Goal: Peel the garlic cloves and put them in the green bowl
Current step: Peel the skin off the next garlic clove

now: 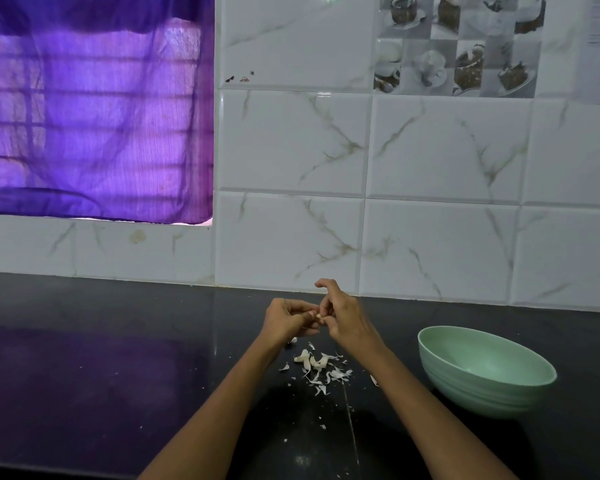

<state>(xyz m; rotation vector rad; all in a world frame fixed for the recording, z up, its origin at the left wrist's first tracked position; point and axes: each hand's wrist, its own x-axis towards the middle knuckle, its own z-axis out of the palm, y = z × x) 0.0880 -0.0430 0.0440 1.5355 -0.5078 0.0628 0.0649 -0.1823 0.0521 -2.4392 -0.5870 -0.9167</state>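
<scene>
Two bare forearms reach over the dark worktop (pixel 118 375), and below the hands lies a heap of peels (pixel 321 367) with a few pale cloves among them, as far as I can tell. Just above it the left hand (pixel 288 322) and the right hand (pixel 343 320) meet. The fingers of both are curled and pinch one small clove (pixel 320 317) between them. I judge that the skin is being pulled off now. To do it well, the left hand should hold the clove firm while the right nails lift the skin from one end, over the heap. The green bowl (pixel 485 370) stands to the right, near, and looks empty; nothing blocks the way to it. Behind are white tiles (pixel 430 150) and a purple curtain (pixel 94 116).
</scene>
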